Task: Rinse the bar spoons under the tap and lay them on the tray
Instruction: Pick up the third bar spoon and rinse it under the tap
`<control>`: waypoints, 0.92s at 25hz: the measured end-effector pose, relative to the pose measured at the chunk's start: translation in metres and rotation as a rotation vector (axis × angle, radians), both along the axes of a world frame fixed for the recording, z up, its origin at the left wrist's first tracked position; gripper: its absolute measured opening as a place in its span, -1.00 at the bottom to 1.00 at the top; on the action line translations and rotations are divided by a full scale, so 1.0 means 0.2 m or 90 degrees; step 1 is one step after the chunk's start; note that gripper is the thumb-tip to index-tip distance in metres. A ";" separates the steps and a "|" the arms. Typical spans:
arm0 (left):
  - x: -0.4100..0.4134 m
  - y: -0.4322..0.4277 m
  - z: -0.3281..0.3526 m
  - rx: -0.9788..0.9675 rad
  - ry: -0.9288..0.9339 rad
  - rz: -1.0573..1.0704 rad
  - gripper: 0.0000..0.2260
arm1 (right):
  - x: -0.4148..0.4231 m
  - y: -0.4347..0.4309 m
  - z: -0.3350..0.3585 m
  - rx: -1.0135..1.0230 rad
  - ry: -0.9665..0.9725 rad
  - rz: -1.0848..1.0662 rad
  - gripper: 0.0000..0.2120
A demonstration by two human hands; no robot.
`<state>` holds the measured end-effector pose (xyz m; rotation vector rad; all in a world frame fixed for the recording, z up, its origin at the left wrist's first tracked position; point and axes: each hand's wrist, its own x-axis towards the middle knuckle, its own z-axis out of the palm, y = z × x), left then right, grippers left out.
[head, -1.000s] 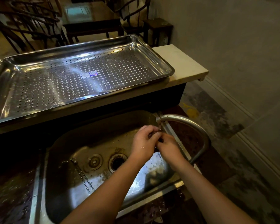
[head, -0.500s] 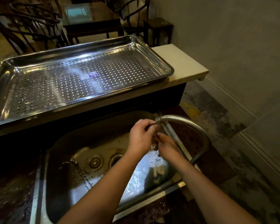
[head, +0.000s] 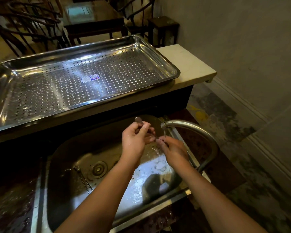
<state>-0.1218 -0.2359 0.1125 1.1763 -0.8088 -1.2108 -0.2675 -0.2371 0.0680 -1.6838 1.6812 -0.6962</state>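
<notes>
Over the steel sink [head: 69, 167], my left hand [head: 136, 140] grips a bar spoon [head: 138, 120] whose bowl sticks up above the fingers. My right hand [head: 172, 149] pinches the spoon's lower end just under the tap's spout [head: 165, 124], where a thin stream of water falls. Most of the spoon's stem is hidden by my fingers. The perforated steel tray [head: 154, 52] lies on the raised counter behind the sink, with no spoons on it.
The curved tap [head: 207, 140] arches over the sink's right side. A drain plug on a chain [head: 84, 181] lies in the wet basin. The pale counter end [head: 188, 64] juts out right of the tray. Dark chairs and tables stand beyond; a wall rises at right.
My left hand has lifted and turned, so the spoon's bowl now shows above it. My right hand has stayed under the spout, at the spoon's lower end.
</notes>
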 end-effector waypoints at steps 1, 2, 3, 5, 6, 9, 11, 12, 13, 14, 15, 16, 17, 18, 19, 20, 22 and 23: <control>0.03 0.00 0.01 0.001 0.018 0.018 -0.90 | -0.02 0.01 -0.01 -0.005 0.027 0.004 -0.80; 0.06 -0.01 0.02 0.005 0.034 0.042 -0.90 | -0.03 0.03 -0.02 -0.024 0.069 -0.005 -0.78; 0.11 -0.02 0.02 0.012 0.047 0.069 -0.89 | -0.05 0.06 -0.03 -0.054 0.110 -0.019 -0.76; 0.19 -0.02 0.01 0.037 0.089 0.110 -0.87 | -0.06 0.09 -0.04 -0.109 0.117 -0.042 -0.74; 0.22 -0.02 0.01 0.055 0.123 0.123 -0.87 | -0.06 0.09 -0.04 -0.106 0.087 -0.047 -0.75; 0.27 0.02 -0.03 0.109 0.223 0.133 -0.86 | -0.06 0.06 0.00 0.035 -0.076 -0.021 -0.80; 0.27 0.04 -0.04 0.125 0.263 0.135 -0.86 | -0.07 0.04 0.03 0.063 -0.107 0.015 -0.80; 0.27 0.05 -0.05 0.127 0.272 0.134 -0.86 | -0.07 0.03 0.04 0.050 -0.075 0.039 -0.78; 0.26 0.05 -0.06 0.127 0.276 0.131 -0.87 | -0.07 0.03 0.05 0.034 -0.028 0.066 -0.76; 0.26 0.06 -0.06 0.123 0.277 0.125 -0.87 | -0.06 0.03 0.05 0.020 0.021 0.090 -0.74; 0.26 0.07 -0.06 0.117 0.274 0.120 -0.87 | -0.06 0.03 0.05 0.012 0.055 0.106 -0.72; 0.26 0.08 -0.06 0.114 0.269 0.120 -0.87 | -0.05 0.03 0.05 0.012 0.067 0.114 -0.72; 0.27 0.08 -0.06 0.113 0.267 0.127 -0.86 | -0.04 0.02 0.05 0.018 0.064 0.119 -0.72; 0.28 0.08 -0.06 0.112 0.267 0.136 -0.86 | -0.04 0.02 0.05 0.031 0.039 0.119 -0.74; 0.31 0.08 -0.06 0.110 0.267 0.148 -0.86 | -0.05 0.01 0.05 0.050 -0.006 0.108 -0.77; 0.34 0.08 -0.06 0.109 0.268 0.163 -0.86 | -0.05 0.01 0.05 0.074 -0.065 0.083 -0.82; 0.40 0.09 -0.08 0.118 0.282 0.200 -0.84 | -0.06 0.01 0.05 0.122 -0.167 0.008 -0.88; 0.42 0.10 -0.10 0.124 0.294 0.215 -0.83 | -0.06 0.01 0.05 0.129 -0.170 -0.011 -0.88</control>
